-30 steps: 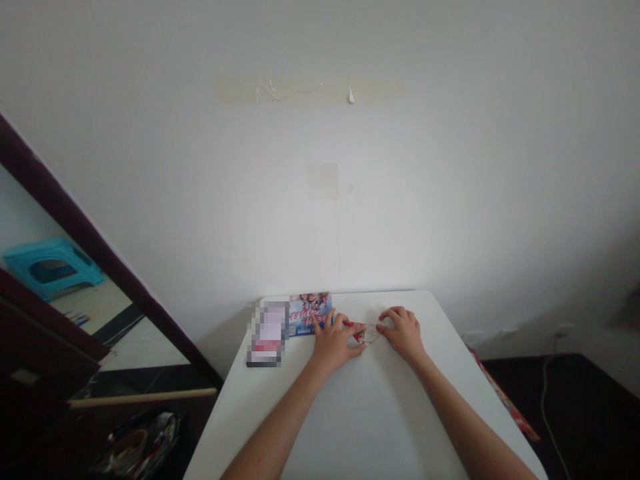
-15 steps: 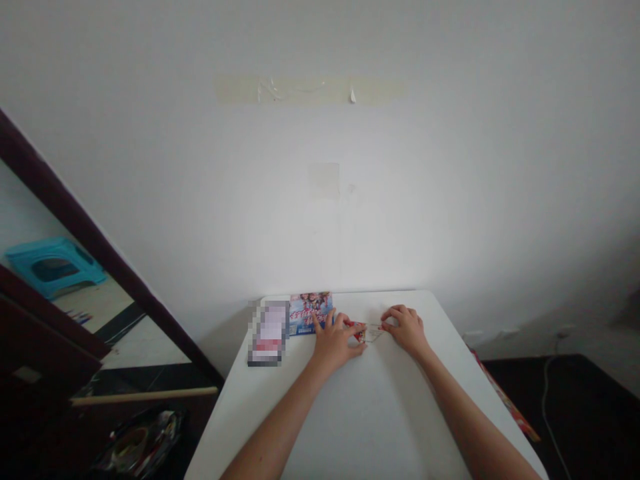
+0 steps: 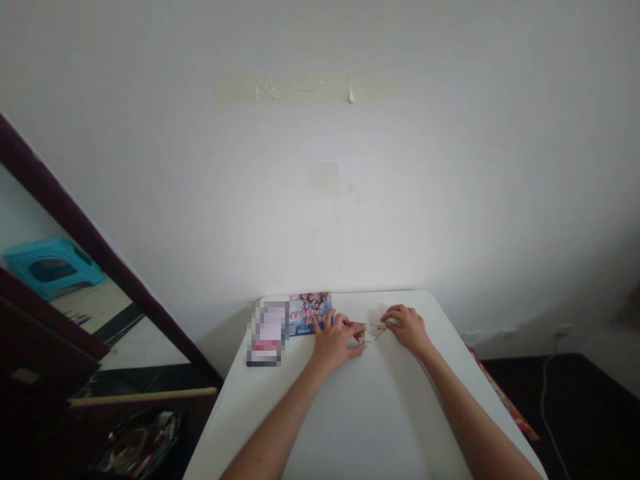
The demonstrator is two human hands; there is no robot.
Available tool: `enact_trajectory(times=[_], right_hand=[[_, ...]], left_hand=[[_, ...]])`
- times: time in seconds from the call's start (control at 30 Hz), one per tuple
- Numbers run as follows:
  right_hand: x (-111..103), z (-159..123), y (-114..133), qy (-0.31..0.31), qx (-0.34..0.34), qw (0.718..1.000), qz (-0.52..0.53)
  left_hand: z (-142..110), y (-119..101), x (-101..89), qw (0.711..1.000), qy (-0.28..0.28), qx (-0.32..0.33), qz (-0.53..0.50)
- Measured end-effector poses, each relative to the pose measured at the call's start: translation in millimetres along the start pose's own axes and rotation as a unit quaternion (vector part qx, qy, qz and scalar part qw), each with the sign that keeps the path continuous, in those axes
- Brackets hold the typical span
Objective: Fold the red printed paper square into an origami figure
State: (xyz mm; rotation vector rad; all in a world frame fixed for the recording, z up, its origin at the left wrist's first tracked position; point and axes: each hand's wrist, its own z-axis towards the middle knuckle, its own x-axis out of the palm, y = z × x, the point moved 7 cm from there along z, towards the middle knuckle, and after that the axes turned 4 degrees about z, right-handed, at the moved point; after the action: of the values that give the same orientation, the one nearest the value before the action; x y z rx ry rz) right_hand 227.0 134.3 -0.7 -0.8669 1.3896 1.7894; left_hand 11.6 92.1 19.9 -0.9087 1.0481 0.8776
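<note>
A small red and white printed paper lies near the far side of the white table, between my hands. My left hand rests on its red left part with the fingers spread, thumb and forefinger on either side of it. Other fingertips of this hand touch the edge of a blue leaflet printed with figures and a square code. My right hand is closed in a pinch at the paper's right end. The fingers partly cover the paper, so its full shape and folds are hidden.
Left of the leaflet lies a blurred-out phone-like slab. A white wall stands right behind the table. On the left are a dark-framed mirror showing a blue stool, and a dark bag. A cable hangs at right.
My right fingers have shifted slightly on the paper's right end, and more of its white printed face shows. The left hand has hardly moved.
</note>
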Motion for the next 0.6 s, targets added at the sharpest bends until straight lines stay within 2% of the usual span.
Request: enact_trajectory(times=[0.13, 0.43, 0.6], right_hand=[[1, -2, -2, -0.009, -0.001, 1.0, -0.006], [1, -8, -4, -0.051, -0.052, 0.997, 0.014], [-3, -12, 4, -0.085, -0.08, 0.993, 0.03]], left_hand=[[0, 0, 0.6, 1.0, -0.006, -0.002, -0.011], [-2, 2, 4.8, 1.0, -0.012, -0.009, -0.025], [-4, 1, 3.1, 0.999, -0.014, -0.021, -0.027]])
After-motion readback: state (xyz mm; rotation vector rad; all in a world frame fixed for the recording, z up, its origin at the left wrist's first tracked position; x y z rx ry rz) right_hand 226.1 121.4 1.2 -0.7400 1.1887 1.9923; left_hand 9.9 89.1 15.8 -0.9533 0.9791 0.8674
